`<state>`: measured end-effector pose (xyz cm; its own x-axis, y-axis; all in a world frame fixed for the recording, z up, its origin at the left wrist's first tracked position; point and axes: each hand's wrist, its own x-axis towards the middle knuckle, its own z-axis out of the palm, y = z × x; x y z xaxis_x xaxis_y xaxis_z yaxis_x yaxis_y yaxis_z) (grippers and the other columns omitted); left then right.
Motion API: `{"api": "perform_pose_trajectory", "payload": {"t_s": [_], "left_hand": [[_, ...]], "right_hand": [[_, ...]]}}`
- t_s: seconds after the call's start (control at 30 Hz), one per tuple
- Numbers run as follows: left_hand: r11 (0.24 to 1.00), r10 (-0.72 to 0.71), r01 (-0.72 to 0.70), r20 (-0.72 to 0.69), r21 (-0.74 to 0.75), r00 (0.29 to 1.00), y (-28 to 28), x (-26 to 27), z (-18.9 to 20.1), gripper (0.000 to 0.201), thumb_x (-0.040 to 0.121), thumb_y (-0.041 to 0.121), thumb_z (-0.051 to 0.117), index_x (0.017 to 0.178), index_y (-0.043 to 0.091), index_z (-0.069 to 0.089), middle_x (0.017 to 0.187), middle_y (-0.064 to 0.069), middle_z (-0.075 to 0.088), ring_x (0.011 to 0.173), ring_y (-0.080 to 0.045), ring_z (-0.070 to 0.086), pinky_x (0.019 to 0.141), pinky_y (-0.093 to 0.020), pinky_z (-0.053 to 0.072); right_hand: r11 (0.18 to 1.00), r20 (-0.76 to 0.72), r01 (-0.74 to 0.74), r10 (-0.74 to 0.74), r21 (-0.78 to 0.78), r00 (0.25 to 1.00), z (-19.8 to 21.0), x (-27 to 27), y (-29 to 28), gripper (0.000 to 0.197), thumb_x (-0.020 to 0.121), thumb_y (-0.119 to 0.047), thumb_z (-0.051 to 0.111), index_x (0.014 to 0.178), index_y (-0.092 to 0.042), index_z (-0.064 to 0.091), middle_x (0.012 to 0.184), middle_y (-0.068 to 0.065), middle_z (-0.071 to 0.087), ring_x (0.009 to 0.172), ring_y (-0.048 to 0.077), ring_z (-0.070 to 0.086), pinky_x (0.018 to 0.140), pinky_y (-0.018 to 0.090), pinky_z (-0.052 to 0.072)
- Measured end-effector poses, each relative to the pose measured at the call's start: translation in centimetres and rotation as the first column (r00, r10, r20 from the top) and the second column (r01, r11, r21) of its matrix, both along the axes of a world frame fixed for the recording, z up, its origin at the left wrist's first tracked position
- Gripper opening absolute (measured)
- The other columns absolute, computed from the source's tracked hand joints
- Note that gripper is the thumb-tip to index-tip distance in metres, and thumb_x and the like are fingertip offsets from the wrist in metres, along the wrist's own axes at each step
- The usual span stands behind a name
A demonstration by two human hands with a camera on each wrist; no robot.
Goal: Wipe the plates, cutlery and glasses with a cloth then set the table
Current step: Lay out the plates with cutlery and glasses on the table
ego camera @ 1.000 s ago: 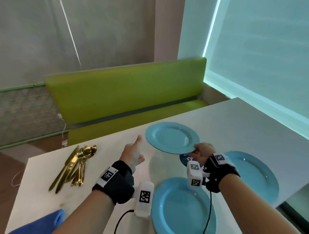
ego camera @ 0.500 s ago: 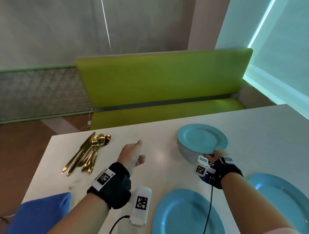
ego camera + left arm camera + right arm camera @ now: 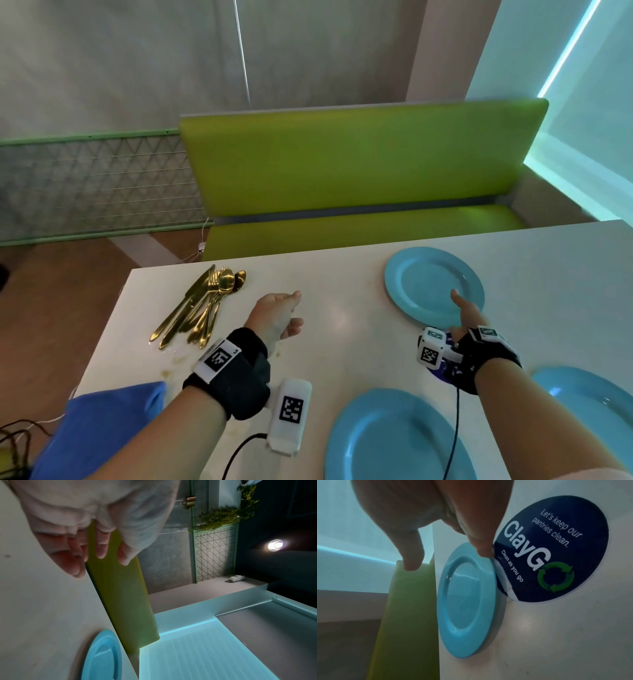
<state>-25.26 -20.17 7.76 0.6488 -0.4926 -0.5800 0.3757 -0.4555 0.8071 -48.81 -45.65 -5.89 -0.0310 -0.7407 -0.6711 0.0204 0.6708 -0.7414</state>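
Three light-blue plates lie on the white table: a far plate, a near plate and a right plate. My right hand is at the far plate's near rim. In the right wrist view that plate lies flat, my fingertips touch its rim and the thumb is lifted off it. My left hand hovers over the table with relaxed fingers, holding nothing. Gold cutlery lies heaped at the far left. A blue cloth sits at the near left corner.
A round dark-blue sticker is stuck on the table just behind the far plate's near rim. A green bench runs along the table's far edge. The table's left edge drops to a brown floor. Small stains mark the table near the cutlery.
My right hand brought the raised plate down flat on the table and the thumb came off it. The left hand stayed over the table. The view swung left.
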Motion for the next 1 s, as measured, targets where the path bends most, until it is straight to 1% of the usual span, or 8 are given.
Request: {"api": "perform_pose_trajectory", "payload": {"t_s": [0.17,0.3,0.43,0.53,0.6,0.7,0.8,1.0], "left_hand": [[0.997,-0.073,0.072,0.060,0.024,0.996,0.4,3.4,0.5,0.016,0.094,0.023,0.055,0.101,0.009,0.053,0.089,-0.004,0.051,0.072,-0.018,0.058,0.060,-0.026,0.050],[0.995,-0.079,0.071,0.132,0.064,0.988,1.4,7.8,0.9,0.015,0.095,0.022,0.054,0.092,0.008,0.051,0.080,-0.004,0.049,0.062,-0.017,0.053,0.054,-0.026,0.045],[0.974,-0.108,0.061,0.210,0.217,0.972,3.4,13.1,0.6,0.022,0.093,0.023,0.056,0.096,0.001,0.052,0.075,-0.007,0.053,0.056,-0.021,0.051,0.050,-0.028,0.039],[0.925,-0.215,0.116,0.249,0.362,0.944,5.1,16.5,-0.7,0.030,0.091,0.028,0.056,0.078,0.001,0.057,0.080,-0.015,0.063,0.071,-0.029,0.061,0.071,-0.031,0.049],[0.871,-0.326,0.173,0.279,0.459,0.903,5.7,18.3,-2.0,0.032,0.090,0.030,0.053,0.071,0.004,0.057,0.091,-0.019,0.068,0.090,-0.031,0.067,0.087,-0.034,0.050],[0.731,-0.542,0.267,0.297,0.628,0.786,5.9,20.1,-4.5,0.036,0.088,0.032,0.051,0.104,0.002,0.062,0.112,-0.020,0.067,0.102,-0.032,0.065,0.087,-0.031,0.048],[0.653,-0.653,0.305,0.312,0.693,0.690,5.6,20.8,-7.5,0.062,0.086,0.041,0.055,0.138,0.012,0.039,0.131,-0.017,0.056,0.114,-0.034,0.058,0.100,-0.040,0.047],[0.669,-0.646,0.245,0.385,0.702,0.660,4.4,21.7,-11.8,0.076,0.076,0.042,0.071,0.136,0.006,0.041,0.126,-0.014,0.060,0.111,-0.032,0.060,0.096,-0.038,0.048]], "right_hand": [[0.998,-0.102,-0.043,0.037,-0.053,0.994,1.6,0.8,0.1,0.086,0.048,-0.050,0.078,0.123,-0.013,0.054,0.117,0.013,0.062,0.096,0.035,0.063,0.088,0.047,0.050],[0.987,-0.186,-0.125,0.104,-0.105,0.977,8.4,3.6,4.8,0.055,0.081,-0.024,0.067,0.125,0.002,0.049,0.127,0.024,0.052,0.111,0.037,0.055,0.096,0.042,0.047],[0.964,-0.164,-0.207,0.180,-0.166,0.970,11.1,4.4,8.9,0.045,0.088,-0.009,0.059,0.129,0.004,0.046,0.099,0.017,0.053,0.093,0.028,0.052,0.087,0.038,0.048],[0.954,-0.168,-0.254,0.227,-0.158,0.959,12.6,4.4,13.1,0.026,0.090,-0.005,0.053,0.116,0.001,0.054,0.091,0.019,0.054,0.064,0.023,0.047,0.061,0.032,0.047],[0.950,-0.202,-0.277,0.245,-0.144,0.948,12.9,4.3,15.4,0.032,0.091,-0.002,0.050,0.122,0.004,0.049,0.077,0.015,0.048,0.059,0.021,0.040,0.054,0.029,0.041],[0.930,-0.297,-0.342,0.290,-0.138,0.910,12.9,3.9,18.7,0.030,0.090,-0.001,0.053,0.120,0.001,0.052,0.079,0.012,0.051,0.066,0.024,0.047,0.059,0.029,0.041],[0.917,-0.357,-0.372,0.303,-0.141,0.883,12.7,2.9,21.2,0.020,0.089,0.001,0.054,0.108,-0.004,0.056,0.078,0.011,0.056,0.066,0.025,0.053,0.059,0.029,0.043],[0.940,-0.401,-0.305,0.223,-0.152,0.889,12.5,0.6,23.4,0.013,0.087,0.003,0.055,0.098,-0.004,0.059,0.079,0.013,0.060,0.064,0.026,0.054,0.058,0.030,0.042]]}}
